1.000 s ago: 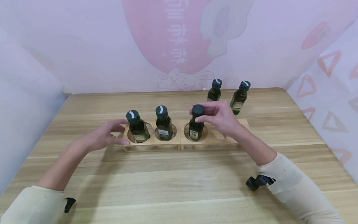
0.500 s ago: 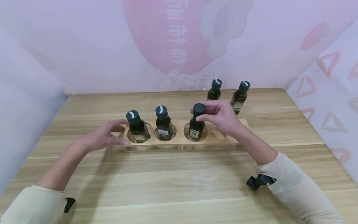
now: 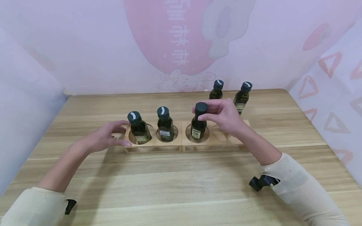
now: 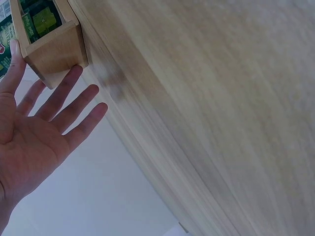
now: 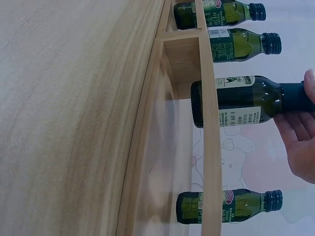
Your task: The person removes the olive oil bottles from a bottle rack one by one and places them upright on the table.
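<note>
A light wooden rack (image 3: 169, 145) with a row of round holes stands across the middle of the table. Dark green bottles sit in its first hole (image 3: 139, 128) and second hole (image 3: 165, 125). My right hand (image 3: 202, 113) pinches the black cap of a third bottle (image 3: 198, 129), whose base hangs partly inside the third hole. In the right wrist view that bottle (image 5: 236, 101) is raised off the rack's bottom, with my right hand (image 5: 304, 105) round its cap. My left hand (image 3: 121, 133) rests with straight fingers against the rack's left end (image 4: 54, 54).
The rack's rightmost hole (image 3: 220, 133) holds nothing. Two more green bottles (image 3: 216, 91) (image 3: 242, 95) stand on the wooden table (image 3: 181, 182) behind the rack, close to the pink wall. The table's right edge runs near the patterned side wall.
My right hand has lifted the third bottle a little higher in its hole. The left hand and the other bottles have stayed put.
</note>
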`<state>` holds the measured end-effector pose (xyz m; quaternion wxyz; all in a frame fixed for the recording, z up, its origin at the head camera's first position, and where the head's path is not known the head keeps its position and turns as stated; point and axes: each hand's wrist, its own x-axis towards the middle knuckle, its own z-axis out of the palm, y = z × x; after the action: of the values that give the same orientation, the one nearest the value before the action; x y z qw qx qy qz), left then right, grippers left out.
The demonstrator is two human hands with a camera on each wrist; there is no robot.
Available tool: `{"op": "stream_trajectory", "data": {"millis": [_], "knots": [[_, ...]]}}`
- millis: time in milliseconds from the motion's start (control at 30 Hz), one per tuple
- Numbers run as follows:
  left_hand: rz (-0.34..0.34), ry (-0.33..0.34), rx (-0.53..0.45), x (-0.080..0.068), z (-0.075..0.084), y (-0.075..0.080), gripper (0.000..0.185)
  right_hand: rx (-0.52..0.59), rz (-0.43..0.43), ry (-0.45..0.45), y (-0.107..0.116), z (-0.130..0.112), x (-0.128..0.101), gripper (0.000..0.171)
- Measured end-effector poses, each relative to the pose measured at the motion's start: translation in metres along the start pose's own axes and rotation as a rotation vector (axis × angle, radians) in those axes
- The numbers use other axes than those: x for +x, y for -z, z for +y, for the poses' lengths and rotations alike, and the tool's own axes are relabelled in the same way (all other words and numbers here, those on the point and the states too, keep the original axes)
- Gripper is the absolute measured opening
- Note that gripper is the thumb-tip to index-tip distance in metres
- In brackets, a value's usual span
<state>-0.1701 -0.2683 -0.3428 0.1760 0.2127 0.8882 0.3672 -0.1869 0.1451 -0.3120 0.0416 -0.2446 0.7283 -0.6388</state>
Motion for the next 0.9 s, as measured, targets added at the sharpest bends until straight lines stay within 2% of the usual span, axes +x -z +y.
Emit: {"op": "stream_trajectory", "data": {"millis": [333,900], "knots": [[-0.003,0.001,-0.005,0.0,0.0,0.0,0.069,0.019,0.015,0.023,0.0,-0.006,0.002,0.034],[-0.003,-0.011,-0.012,0.0,-0.001,0.0,0.068,0.061,0.078,0.012,0.002,-0.016,0.003,0.036]]}}
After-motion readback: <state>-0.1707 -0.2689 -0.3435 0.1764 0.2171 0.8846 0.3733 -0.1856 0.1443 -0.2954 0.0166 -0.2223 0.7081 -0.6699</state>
